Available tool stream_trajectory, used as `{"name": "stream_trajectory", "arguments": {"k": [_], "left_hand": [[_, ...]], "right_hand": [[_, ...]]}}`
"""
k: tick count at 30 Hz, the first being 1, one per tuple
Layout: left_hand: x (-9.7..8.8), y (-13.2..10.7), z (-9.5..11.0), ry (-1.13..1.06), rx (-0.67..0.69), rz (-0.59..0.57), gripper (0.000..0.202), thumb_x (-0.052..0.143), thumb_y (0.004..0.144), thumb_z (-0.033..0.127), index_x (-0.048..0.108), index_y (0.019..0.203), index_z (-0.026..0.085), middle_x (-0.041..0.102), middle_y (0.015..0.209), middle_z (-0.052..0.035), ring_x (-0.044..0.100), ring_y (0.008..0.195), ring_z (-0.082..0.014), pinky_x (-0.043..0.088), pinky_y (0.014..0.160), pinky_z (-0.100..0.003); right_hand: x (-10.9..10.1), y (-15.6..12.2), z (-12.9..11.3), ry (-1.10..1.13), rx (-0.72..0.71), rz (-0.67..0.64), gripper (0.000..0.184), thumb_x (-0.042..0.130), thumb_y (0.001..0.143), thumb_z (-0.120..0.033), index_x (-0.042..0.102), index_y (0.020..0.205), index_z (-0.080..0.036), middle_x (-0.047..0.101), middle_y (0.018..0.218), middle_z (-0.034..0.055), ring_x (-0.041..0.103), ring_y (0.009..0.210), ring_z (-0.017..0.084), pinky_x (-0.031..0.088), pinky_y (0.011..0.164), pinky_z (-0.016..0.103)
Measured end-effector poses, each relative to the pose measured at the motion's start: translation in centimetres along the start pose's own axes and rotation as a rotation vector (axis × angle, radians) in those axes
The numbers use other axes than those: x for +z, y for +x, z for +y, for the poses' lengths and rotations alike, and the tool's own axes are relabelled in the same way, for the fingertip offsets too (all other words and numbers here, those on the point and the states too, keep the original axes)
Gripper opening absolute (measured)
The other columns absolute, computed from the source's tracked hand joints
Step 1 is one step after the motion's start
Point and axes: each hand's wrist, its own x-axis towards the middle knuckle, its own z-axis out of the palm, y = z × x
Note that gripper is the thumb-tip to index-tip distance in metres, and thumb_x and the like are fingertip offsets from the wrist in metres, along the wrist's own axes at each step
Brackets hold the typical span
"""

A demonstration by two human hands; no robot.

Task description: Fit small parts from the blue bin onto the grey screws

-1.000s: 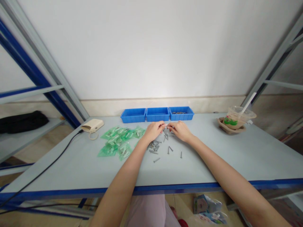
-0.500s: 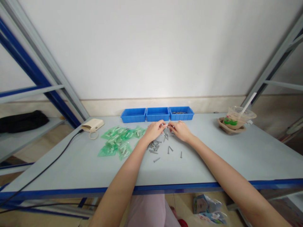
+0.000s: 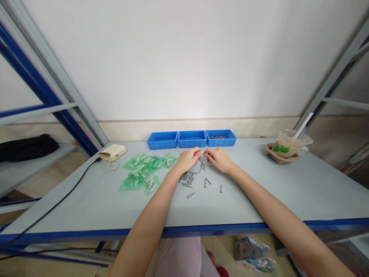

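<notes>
L hand (image 3: 188,157): pinched on small item (image 3: 203,153), can't ID
R hand (image 3: 220,159): pinching same item
screws (image 3: 190,179): loose on table (image 3: 259,192) under hands
green bags (image 3: 144,171): beside L hand

On your bench (image 3: 259,200), three bins (image 3: 191,139) line the far edge. Screws (image 3: 191,181) lie at centre, bags (image 3: 142,171) just left of them, and a cup (image 3: 288,145) at the far right corner.

Worktop (image 3: 259,192): pale grey, blue front edge. At the back, by the wall: three blue bins (image 3: 191,139) in a row, side by side. Far left: cream device (image 3: 113,152), black cable (image 3: 57,204) trailing toward the front-left corner. Far right: drink cup (image 3: 290,143) with straw, seated in a brown tray (image 3: 271,152). Left shelf (image 3: 17,173): black bag (image 3: 27,147).
</notes>
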Motion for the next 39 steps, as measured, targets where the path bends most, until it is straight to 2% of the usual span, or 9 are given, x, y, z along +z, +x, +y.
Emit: {"name": "stream_trajectory", "arguments": {"k": [3, 9, 12, 14, 18, 23, 27, 33, 39], "left_hand": [[-0.02, -0.01, 0.06, -0.017, 0.001, 0.009, 0.023, 0.042, 0.087, 0.036, 0.057, 0.09, 0.02, 0.06, 0.058, 0.003, 0.055, 0.057, -0.0131, 0.038, 0.058, -0.021], [-0.14, -0.01, 0.1, 0.013, 0.021, -0.003, 0.032, 0.038, 0.088, 0.033, 0.057, 0.068, 0.017, 0.058, 0.056, 0.0009, 0.054, 0.057, -0.0125, 0.038, 0.06, -0.021], [-0.09, 0.0, 0.07, 0.025, 0.011, -0.013, 0.04, 0.036, 0.089, 0.037, 0.056, 0.061, 0.016, 0.058, 0.055, -0.0005, 0.054, 0.056, -0.013, 0.038, 0.059, -0.022], [-0.03, 0.01, 0.05, 0.015, 0.008, -0.012, 0.038, 0.036, 0.089, 0.039, 0.058, 0.065, 0.017, 0.059, 0.056, -0.0003, 0.054, 0.057, -0.0134, 0.038, 0.059, -0.022], [0.0, 0.03, 0.06, -0.007, -0.006, 0.008, 0.025, 0.041, 0.087, 0.037, 0.059, 0.087, 0.02, 0.06, 0.057, 0.0024, 0.056, 0.058, -0.0137, 0.038, 0.058, -0.021], [-0.16, -0.03, 0.1, 0.003, 0.022, -0.012, 0.027, 0.039, 0.087, 0.033, 0.058, 0.073, 0.018, 0.06, 0.058, 0.0016, 0.055, 0.057, -0.0128, 0.037, 0.058, -0.021], [-0.21, -0.07, 0.13, 0.013, 0.022, -0.019, 0.031, 0.039, 0.087, 0.034, 0.057, 0.068, 0.017, 0.06, 0.058, 0.0007, 0.054, 0.057, -0.0129, 0.037, 0.058, -0.021], [-0.09, -0.07, 0.16, -0.032, 0.012, -0.004, 0.022, 0.041, 0.087, 0.035, 0.057, 0.092, 0.02, 0.061, 0.06, 0.003, 0.055, 0.057, -0.0127, 0.037, 0.058, -0.021], [0.0, 0.06, -0.03, -0.016, 0.03, -0.02, 0.027, 0.037, 0.088, 0.029, 0.053, 0.07, 0.018, 0.057, 0.055, 0.0024, 0.053, 0.054, -0.0117, 0.037, 0.059, -0.021]], "right_hand": [[0.05, 0.0, 0.04, -0.024, -0.003, 0.0, 0.03, 0.031, 0.094, -0.026, 0.059, 0.092, -0.017, 0.065, 0.071, 0.0029, 0.057, 0.064, 0.013, 0.032, 0.07, 0.024], [0.2, 0.0, 0.11, -0.03, -0.003, 0.011, 0.027, 0.035, 0.094, -0.031, 0.058, 0.099, -0.017, 0.065, 0.071, 0.0029, 0.056, 0.063, 0.013, 0.031, 0.069, 0.024], [0.1, -0.01, 0.0, -0.027, -0.013, 0.003, 0.026, 0.037, 0.093, -0.031, 0.059, 0.096, -0.017, 0.065, 0.071, 0.0033, 0.056, 0.063, 0.013, 0.031, 0.067, 0.024], [0.05, 0.0, -0.06, -0.039, -0.023, -0.01, 0.027, 0.036, 0.093, -0.029, 0.06, 0.091, -0.017, 0.066, 0.073, 0.0038, 0.057, 0.063, 0.013, 0.031, 0.067, 0.024], [0.14, 0.0, -0.01, -0.053, -0.022, -0.005, 0.029, 0.033, 0.094, -0.026, 0.06, 0.089, -0.017, 0.066, 0.072, 0.0029, 0.057, 0.063, 0.014, 0.032, 0.068, 0.025], [0.38, -0.05, 0.19, -0.037, -0.037, -0.005, 0.031, 0.029, 0.095, -0.025, 0.059, 0.087, -0.018, 0.066, 0.073, 0.0018, 0.056, 0.062, 0.013, 0.032, 0.069, 0.025], [0.22, -0.08, 0.17, -0.006, -0.019, -0.009, 0.029, 0.031, 0.095, -0.029, 0.058, 0.095, -0.018, 0.066, 0.071, 0.001, 0.057, 0.063, 0.013, 0.032, 0.067, 0.024], [0.02, -0.05, -0.04, -0.005, -0.015, -0.023, 0.03, 0.03, 0.095, -0.027, 0.058, 0.094, -0.017, 0.065, 0.07, 0.0018, 0.056, 0.063, 0.013, 0.032, 0.067, 0.024], [0.28, -0.01, 0.04, -0.009, -0.022, -0.022, 0.028, 0.032, 0.095, -0.03, 0.058, 0.094, -0.018, 0.065, 0.07, 0.0013, 0.057, 0.063, 0.014, 0.032, 0.066, 0.024]]}}
